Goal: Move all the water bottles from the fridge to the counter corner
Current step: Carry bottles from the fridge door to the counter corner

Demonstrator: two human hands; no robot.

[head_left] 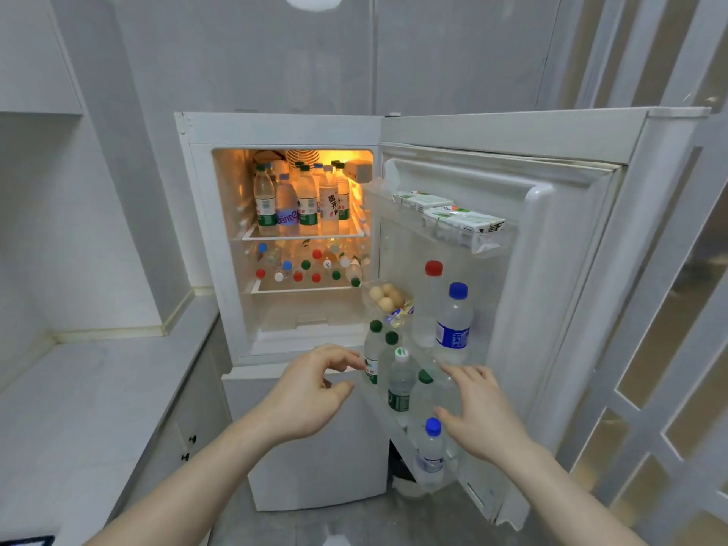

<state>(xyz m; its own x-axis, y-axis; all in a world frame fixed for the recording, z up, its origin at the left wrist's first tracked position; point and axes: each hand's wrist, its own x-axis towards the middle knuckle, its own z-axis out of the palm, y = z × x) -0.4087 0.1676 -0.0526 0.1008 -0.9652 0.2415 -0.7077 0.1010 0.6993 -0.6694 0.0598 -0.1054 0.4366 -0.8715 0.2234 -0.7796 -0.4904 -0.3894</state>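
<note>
I am holding both hands in front of the open fridge (pixel 283 128), neither one carrying anything. The left hand (pixel 311 392) is hovering with fingers loosely curled and parted, fingertips just beside the green-capped bottle (pixel 372 356) at the near end of the lower door shelf (pixel 388 417). The right hand (pixel 474 411) is spread wide, fingers relaxed, just beside the clear bottles racked in that shelf; I cannot tell whether it is touching one.

Water bottles are standing on the upper shelf (pixel 303 232), lying cap-outward on the middle shelf (pixel 303 287), and standing in the door, including a blue-capped bottle (pixel 455 325) higher up. The desk (pixel 90 388) at left is carrying none of them.

Judgement: these appear full, so moderately heavy; thin plastic walls are likely yielding under squeeze, and chilled surfaces may be slick. I am recommending a wrap around the mid-body at the label, or below the cap shoulder, lifting straight up past the shelf rail.
</note>
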